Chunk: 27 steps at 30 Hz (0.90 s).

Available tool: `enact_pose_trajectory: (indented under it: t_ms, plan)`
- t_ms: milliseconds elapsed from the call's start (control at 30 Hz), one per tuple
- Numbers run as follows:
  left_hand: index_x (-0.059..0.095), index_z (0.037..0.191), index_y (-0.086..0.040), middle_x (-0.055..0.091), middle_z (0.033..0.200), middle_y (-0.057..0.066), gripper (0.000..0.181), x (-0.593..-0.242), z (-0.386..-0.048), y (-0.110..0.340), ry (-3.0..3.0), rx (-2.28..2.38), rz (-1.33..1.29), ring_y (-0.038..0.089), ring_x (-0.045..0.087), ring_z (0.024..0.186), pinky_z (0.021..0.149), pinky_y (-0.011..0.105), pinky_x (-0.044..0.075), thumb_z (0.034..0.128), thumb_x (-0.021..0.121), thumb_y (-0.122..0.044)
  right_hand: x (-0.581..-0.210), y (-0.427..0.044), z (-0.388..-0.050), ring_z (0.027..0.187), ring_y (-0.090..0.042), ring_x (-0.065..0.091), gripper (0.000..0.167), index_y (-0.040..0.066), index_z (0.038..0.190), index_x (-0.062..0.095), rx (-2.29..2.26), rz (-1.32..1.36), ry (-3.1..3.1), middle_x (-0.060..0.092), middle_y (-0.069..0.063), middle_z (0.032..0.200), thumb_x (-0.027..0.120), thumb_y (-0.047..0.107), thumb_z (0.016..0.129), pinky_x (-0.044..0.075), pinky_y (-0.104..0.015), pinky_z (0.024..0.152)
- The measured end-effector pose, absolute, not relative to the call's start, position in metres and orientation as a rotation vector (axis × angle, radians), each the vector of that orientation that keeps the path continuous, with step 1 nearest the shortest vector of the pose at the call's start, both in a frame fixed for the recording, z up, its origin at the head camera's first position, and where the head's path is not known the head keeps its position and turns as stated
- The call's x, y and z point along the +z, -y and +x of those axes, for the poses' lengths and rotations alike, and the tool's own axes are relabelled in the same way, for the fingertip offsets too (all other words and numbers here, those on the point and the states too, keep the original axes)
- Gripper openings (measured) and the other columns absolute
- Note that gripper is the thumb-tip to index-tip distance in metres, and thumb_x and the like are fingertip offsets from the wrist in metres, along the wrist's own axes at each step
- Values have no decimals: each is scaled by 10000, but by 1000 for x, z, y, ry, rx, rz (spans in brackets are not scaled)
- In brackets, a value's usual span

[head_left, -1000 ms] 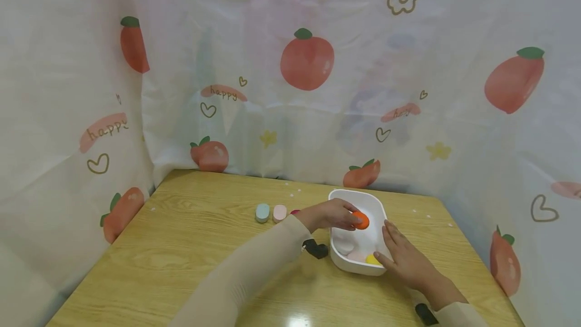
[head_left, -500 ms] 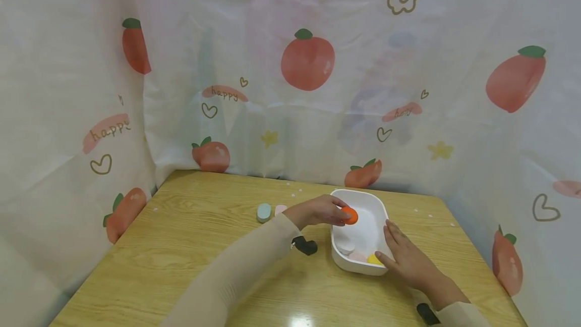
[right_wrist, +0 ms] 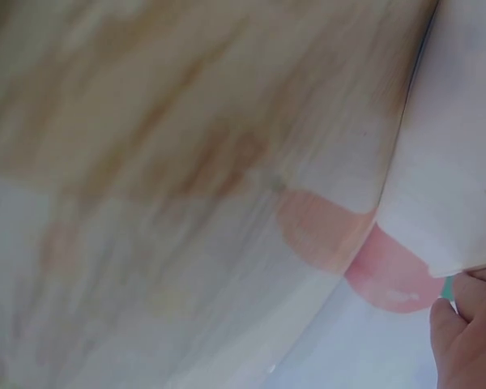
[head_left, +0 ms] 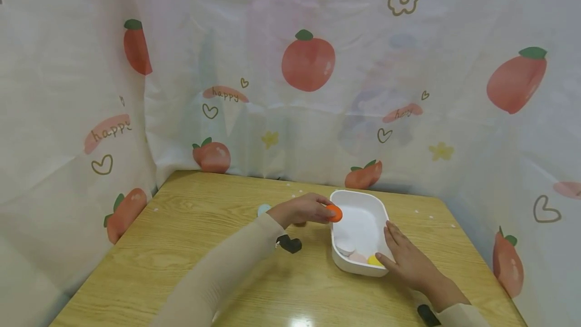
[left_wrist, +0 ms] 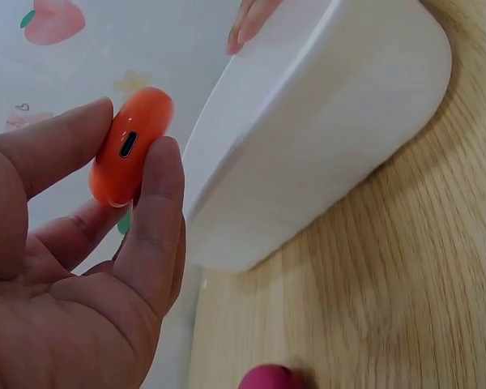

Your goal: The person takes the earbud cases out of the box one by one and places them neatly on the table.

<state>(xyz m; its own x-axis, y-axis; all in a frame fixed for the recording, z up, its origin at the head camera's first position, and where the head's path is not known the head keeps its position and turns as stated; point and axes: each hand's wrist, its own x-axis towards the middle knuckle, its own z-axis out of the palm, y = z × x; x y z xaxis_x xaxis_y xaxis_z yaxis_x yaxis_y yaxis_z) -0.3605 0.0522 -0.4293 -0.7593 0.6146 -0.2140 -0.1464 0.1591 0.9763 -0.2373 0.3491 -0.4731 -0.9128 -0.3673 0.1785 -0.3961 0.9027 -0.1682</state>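
Note:
My left hand [head_left: 310, 208] pinches an orange earbud charging case [head_left: 335, 213] between thumb and fingers, above the left rim of a white box [head_left: 363, 221]. A small charging port shows on the orange case's edge [left_wrist: 128, 146] in the left wrist view. On the box's right side rests my right hand [head_left: 410, 259], its fingers fairly straight. White [head_left: 346, 248], pale pink [head_left: 358, 258] and yellow [head_left: 374, 260] rounded pieces lie at the box's near end. In the left wrist view, a magenta rounded case [left_wrist: 271, 378] sits on the table, partly cut off.
A mint-coloured case [head_left: 264, 209] stands on the wooden table [head_left: 218, 216], partly behind my left forearm. Small white specks lie near the back edge. A printed curtain [head_left: 308, 115] hangs behind and at both sides.
My left hand has carried the orange charging case leftward, from inside the box to its left rim. The arm now covers the pink case on the table. My right hand stays put.

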Motion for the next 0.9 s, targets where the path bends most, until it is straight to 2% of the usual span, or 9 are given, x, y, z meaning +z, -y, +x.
enact_pose_trajectory:
  t_ms: [233,400,500,567,700,900]
  plan:
    - [628,1198,14,681,1026,97,330,-434,-365,-36,-1886,1684,402,240,678,945,827,333,557,881,708,-37,-472,-349,-238,1423,-418,170,807,-148,1444,284,294,600,2929,172,-265,1558,487,487,991,253,-554,1105]
    - [619,1212,1,663,1051,98,342,-438,-368,-22,-1953,1662,408,354,638,1050,856,352,547,887,708,-63,-470,-349,-237,1420,-418,178,806,-149,1439,294,297,612,2923,182,-268,1555,504,482,985,255,-548,1107]
    - [598,1236,17,657,1059,115,364,-439,-369,-13,-1959,1662,405,396,613,1082,881,381,536,893,697,-55,-470,-349,-236,1419,-421,178,808,-147,1441,293,293,615,2924,181,-269,1555,501,486,985,197,-475,1142]
    - [586,1245,35,652,1064,123,372,-439,-371,-7,-1945,1674,405,369,628,1054,888,384,533,896,690,-43,-469,-349,-236,1418,-424,179,807,-147,1442,290,293,616,2923,178,-269,1555,499,485,986,125,-389,1153]
    - [553,1271,50,657,1074,136,397,-441,-374,7,-1913,1700,392,276,656,989,877,355,536,905,680,-36,-470,-350,-236,1419,-425,175,800,-146,1447,280,299,625,2914,172,-266,1558,496,475,991,0,-237,1106]
    - [518,1310,57,659,1101,150,422,-444,-375,27,-1930,1699,357,235,656,979,864,325,537,915,654,-7,-471,-349,-237,1414,-432,185,793,-154,1440,284,300,647,2896,183,-273,1553,500,464,992,-70,-128,1044]
